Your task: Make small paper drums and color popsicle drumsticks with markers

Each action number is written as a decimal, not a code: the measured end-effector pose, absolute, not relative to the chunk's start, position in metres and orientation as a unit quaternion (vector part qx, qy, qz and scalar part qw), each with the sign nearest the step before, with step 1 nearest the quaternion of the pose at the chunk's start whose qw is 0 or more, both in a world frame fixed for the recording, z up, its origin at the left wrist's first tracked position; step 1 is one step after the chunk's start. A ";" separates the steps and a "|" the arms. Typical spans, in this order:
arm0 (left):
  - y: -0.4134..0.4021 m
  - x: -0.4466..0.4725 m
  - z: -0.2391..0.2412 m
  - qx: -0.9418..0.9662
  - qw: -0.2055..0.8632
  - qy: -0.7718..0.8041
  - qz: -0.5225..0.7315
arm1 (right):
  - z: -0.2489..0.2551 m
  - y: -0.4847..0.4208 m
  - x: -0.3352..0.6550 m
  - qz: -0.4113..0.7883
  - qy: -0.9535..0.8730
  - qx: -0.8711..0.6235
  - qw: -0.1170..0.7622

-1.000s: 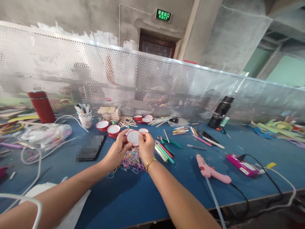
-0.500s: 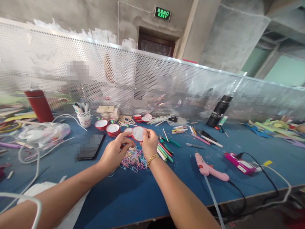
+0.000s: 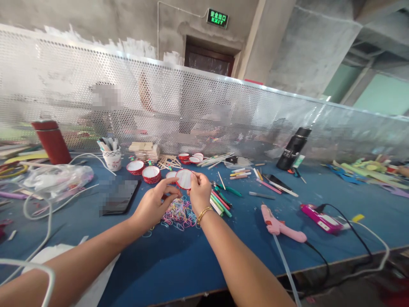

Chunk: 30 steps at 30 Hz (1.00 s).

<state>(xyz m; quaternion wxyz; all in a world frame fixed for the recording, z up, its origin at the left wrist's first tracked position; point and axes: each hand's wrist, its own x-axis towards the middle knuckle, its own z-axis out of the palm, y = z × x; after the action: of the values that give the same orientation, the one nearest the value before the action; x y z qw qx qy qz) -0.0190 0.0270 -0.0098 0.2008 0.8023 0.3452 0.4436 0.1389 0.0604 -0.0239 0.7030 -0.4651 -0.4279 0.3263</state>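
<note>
My right hand (image 3: 200, 192) pinched the disc (image 3: 184, 179) by fingertips | my left hand (image 3: 152, 205), half curled, seemingly gripped its rim.

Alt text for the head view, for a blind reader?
Left hand and right hand hold a red-rimmed white disc above a pile of coloured rubber bands on a blue table. A pink glue gun lies to the right.

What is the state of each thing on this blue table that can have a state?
red-rimmed disc: lifted, pinched between left hand and right hand
red flask: upright, capped
black bottle: upright, capped
pink glue gun: lying down, cord attached
paper cup: upright
rubber bands: loose pile
</note>
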 end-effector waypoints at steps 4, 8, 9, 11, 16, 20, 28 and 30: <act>0.029 -0.018 -0.011 0.785 0.222 0.359 0.454 | -0.024 0.060 0.139 0.331 -0.425 -0.455 0.709; 0.033 -0.014 -0.010 0.736 0.290 0.363 0.492 | -0.023 0.061 0.138 0.348 -0.421 -0.438 0.714; 0.034 -0.013 -0.010 0.717 0.314 0.361 0.507 | -0.022 0.060 0.138 0.357 -0.419 -0.434 0.714; 0.037 -0.013 -0.009 0.678 0.369 0.359 0.524 | -0.021 0.059 0.136 0.385 -0.419 -0.417 0.709; 0.044 -0.017 -0.008 0.623 0.477 0.339 0.519 | -0.016 0.055 0.131 0.456 -0.449 -0.372 0.673; 0.046 -0.020 -0.009 0.586 0.495 0.331 0.550 | -0.017 0.054 0.132 0.452 -0.471 -0.387 0.651; 0.048 -0.024 -0.004 0.506 0.497 0.375 0.597 | -0.019 0.051 0.139 0.392 -0.583 -0.386 0.599; 0.046 -0.024 -0.002 0.498 0.499 0.374 0.603 | -0.018 0.051 0.140 0.378 -0.604 -0.384 0.587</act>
<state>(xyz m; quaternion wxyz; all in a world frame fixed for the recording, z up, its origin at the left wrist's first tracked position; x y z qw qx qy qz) -0.0243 0.0462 -0.0019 0.4993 0.4978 0.3737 0.6027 0.1401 0.0506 -0.0183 0.5867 -0.3841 -0.6043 0.3784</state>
